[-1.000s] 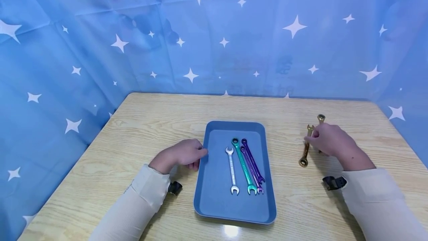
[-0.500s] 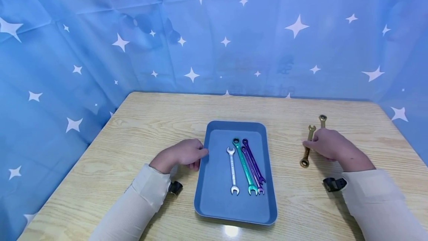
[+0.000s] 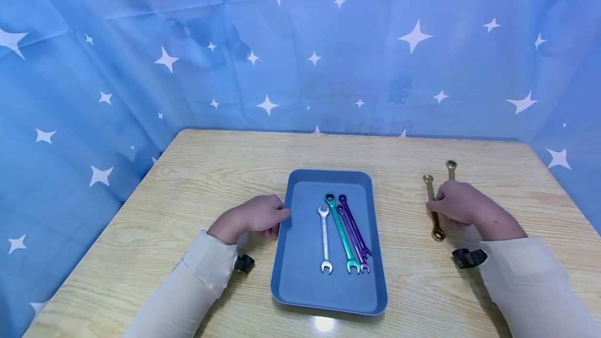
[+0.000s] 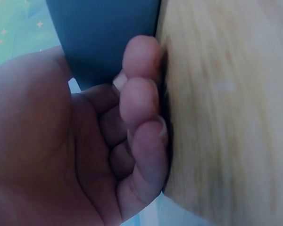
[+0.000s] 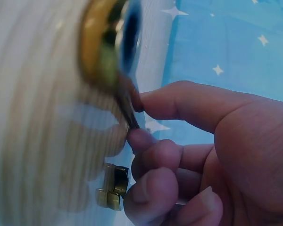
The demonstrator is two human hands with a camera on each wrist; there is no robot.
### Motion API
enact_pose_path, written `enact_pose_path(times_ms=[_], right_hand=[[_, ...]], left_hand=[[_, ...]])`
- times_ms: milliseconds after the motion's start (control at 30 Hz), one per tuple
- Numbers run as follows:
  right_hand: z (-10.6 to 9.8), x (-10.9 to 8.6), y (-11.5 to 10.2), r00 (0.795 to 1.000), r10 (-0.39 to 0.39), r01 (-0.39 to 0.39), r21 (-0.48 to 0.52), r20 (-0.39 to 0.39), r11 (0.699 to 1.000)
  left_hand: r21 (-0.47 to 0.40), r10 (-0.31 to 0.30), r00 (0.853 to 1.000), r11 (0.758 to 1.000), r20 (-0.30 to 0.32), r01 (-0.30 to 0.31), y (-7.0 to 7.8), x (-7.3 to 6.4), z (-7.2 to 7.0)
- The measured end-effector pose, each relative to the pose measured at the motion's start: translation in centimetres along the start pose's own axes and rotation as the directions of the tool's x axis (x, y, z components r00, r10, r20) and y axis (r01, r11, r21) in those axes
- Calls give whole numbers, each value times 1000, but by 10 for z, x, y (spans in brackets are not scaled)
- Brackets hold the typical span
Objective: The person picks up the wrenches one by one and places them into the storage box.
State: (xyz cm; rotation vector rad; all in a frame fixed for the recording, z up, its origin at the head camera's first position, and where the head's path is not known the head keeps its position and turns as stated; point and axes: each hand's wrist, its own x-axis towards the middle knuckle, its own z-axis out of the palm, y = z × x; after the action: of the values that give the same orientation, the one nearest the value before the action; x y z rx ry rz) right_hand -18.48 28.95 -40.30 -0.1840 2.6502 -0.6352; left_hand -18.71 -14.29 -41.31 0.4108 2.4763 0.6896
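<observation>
At the tray's left side, my left hand [image 3: 263, 215] grips the blue tray [image 3: 280, 275], thumb over the rim and fingers curled against the outside. In the left wrist view those fingers [image 4: 139, 103] lie close beside the tabletop. My right hand [image 3: 462, 202], to the right of the tray, pinches a gold combination wrench [image 3: 435, 220] between thumb and forefinger. Its ratchet ring end [image 5: 101, 47] looms large in the right wrist view. A second gold wrench [image 3: 451, 168] lies partly hidden beneath that hand, its open end [image 5: 114, 188] showing below the fingers.
Inside the tray lie a silver wrench [image 3: 325, 239], a green wrench [image 3: 341, 231] and two purple wrenches [image 3: 355, 226], side by side. Wood tabletop [image 3: 211, 160] surrounds the tray. A blue star-print curtain [image 3: 300, 77] hangs behind the table.
The pinched gold wrench has turned: its open end has swung left and its ring end right, toward me. The left hand and tray have stayed in place.
</observation>
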Motion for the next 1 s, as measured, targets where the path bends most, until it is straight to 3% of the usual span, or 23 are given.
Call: enact_pose_path(times_ms=[1000], right_hand=[[1,-3,-9,999,-27,28,-10,36,1000]], left_hand=[[11,0,1000,1000,0,0,1,0,-1]])
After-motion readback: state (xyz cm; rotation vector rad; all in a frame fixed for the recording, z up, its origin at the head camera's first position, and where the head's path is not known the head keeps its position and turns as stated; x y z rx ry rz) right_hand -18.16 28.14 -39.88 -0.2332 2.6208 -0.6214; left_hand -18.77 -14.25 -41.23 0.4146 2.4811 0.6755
